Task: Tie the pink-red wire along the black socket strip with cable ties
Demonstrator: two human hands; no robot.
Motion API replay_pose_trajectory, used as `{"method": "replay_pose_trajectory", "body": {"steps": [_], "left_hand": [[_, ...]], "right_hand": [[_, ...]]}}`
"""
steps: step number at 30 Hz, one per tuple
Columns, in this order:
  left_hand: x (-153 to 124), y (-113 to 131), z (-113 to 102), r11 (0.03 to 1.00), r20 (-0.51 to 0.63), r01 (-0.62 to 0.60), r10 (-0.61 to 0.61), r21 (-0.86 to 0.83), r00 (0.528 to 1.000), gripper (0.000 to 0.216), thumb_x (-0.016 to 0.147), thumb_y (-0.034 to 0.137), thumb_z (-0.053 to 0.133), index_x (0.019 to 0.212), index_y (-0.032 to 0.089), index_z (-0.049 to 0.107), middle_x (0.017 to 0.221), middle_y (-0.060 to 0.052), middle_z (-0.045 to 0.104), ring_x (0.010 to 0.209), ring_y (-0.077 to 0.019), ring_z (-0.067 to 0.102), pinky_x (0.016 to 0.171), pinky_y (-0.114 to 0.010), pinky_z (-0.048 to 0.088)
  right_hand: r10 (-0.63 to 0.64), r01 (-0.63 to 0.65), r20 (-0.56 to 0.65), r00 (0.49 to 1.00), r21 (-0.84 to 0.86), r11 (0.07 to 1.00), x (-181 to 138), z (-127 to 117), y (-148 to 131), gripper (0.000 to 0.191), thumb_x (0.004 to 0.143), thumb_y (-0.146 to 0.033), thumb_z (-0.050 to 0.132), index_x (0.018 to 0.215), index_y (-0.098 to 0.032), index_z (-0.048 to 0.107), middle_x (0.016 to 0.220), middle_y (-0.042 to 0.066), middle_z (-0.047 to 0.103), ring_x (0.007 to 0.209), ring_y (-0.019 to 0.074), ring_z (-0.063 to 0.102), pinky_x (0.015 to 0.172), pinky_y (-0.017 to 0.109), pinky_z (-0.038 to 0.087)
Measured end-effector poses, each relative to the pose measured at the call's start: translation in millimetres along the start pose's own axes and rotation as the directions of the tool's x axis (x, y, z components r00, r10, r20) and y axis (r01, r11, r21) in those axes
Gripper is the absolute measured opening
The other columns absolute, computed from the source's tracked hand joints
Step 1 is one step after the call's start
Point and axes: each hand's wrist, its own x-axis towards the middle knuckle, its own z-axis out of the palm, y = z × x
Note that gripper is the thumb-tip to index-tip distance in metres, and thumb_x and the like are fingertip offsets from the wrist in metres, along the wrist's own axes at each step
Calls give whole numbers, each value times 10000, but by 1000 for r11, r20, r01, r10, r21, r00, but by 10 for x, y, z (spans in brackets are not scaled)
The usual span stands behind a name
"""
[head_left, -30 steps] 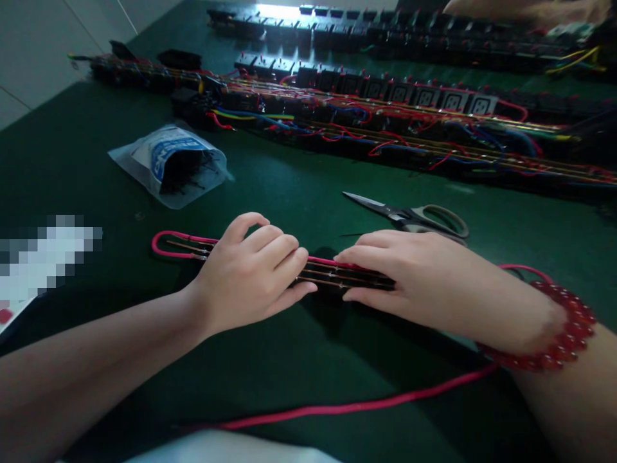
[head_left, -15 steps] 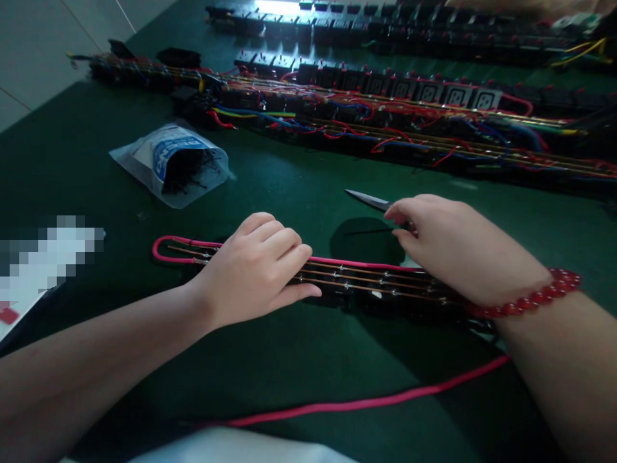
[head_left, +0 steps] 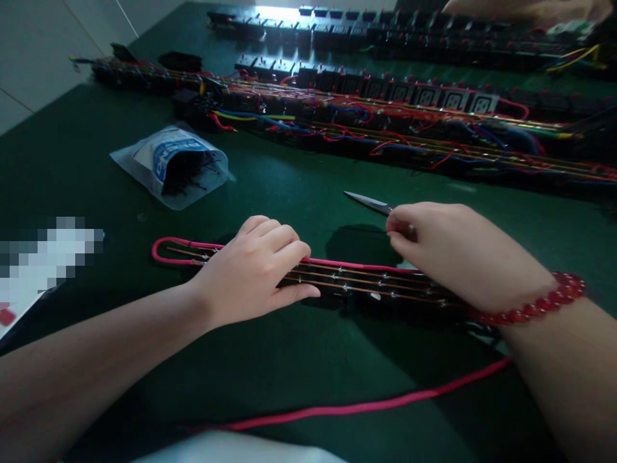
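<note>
A black socket strip [head_left: 366, 286] with bare copper rails lies across the green mat in front of me, a pink wire [head_left: 178, 243] looped round its left end. My left hand [head_left: 255, 270] rests on the strip's left half, fingers curled over the rails. My right hand [head_left: 457, 254], with a red bead bracelet on the wrist, lies over the scissors [head_left: 369, 202] just behind the strip. Its fingers are closed on the handles, and only the blades stick out to the left.
A clear plastic bag [head_left: 171, 164] of small black parts lies at the back left. Several long wired socket strips [head_left: 385, 128] lie in rows across the back of the mat. A pink wire [head_left: 366, 405] trails along the near side. Another person's hand [head_left: 525, 9] shows at the top right.
My right hand left the strip's right half, moved back to the scissors and closed on their handles. My left hand has stayed on the strip.
</note>
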Motion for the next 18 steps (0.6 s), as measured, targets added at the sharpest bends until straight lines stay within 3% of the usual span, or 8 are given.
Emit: {"method": "replay_pose_trajectory", "body": {"steps": [5,12,15,18], "left_hand": [[-2,-7,12,997,-23,-13,15,75,1000,330,951,481,515,953,168,618,889,-59,565,829,-212,493,820,-404,414],[-1,-6,5,1000,-33,26,-26,-6,999,314,913,471,589,927,158,606,855,-44,536,827,-215,486,817,-404,409],[1,-3,-14,997,-2,57,-58,-59,998,315,904,477,605,928,163,597,873,-42,543,846,-216,494,824,-402,401],[8,2,-30,992,24,86,-84,-92,996,331,880,500,632,912,174,584,871,-34,544,839,-213,492,797,-387,391]], "right_hand": [[-62,106,-196,979,222,969,-177,-51,-289,95,822,-221,528,737,-247,562,667,16,639,586,191,602,545,316,439],[-42,125,-188,981,459,880,-162,1,-399,46,828,-221,555,801,-226,591,784,24,687,681,185,646,626,310,512],[-77,160,-197,977,447,880,-161,-56,-435,57,859,-224,544,825,-242,586,813,22,685,714,188,648,642,314,526],[-181,243,-215,960,316,917,-176,-82,-491,98,883,-198,514,835,-243,586,827,33,675,728,194,632,657,325,513]]}}
